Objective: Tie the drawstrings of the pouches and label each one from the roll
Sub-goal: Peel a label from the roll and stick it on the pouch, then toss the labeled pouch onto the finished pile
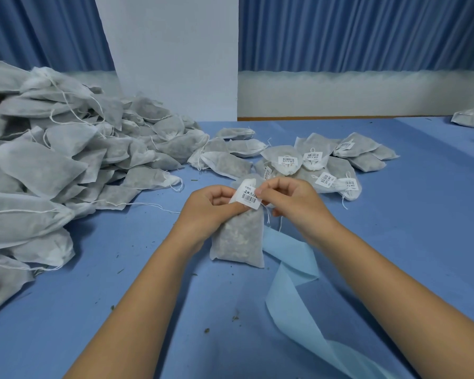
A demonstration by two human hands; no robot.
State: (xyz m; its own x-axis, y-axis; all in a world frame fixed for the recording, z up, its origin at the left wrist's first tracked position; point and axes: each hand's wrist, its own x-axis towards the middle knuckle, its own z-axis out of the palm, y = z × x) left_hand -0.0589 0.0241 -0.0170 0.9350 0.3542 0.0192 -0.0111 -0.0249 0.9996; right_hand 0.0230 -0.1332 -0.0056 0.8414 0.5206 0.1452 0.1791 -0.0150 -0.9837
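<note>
The left hand (214, 206) is closed, fingers curled round the gathered neck of a filled white pouch (237, 239). The pouch stands near the middle of the blue surface (394, 242), neck upward, with its lower edge touching the surface.

The right hand (293, 203) is closed in a pinch: thumb and forefinger grip the right edge of a white barcode label (249, 196), and the remaining fingers are curled. The label lies against the neck of the pouch, between the two hands.

The drawstring ends (268, 214) hang from the neck just below the right hand.

A light blue strip (290, 269) runs across the surface from beside the pouch toward the lower right.

Unlabelled pouches (66, 160) are heaped at the left. Labelled pouches (326, 165) lie in a group behind the hands.
</note>
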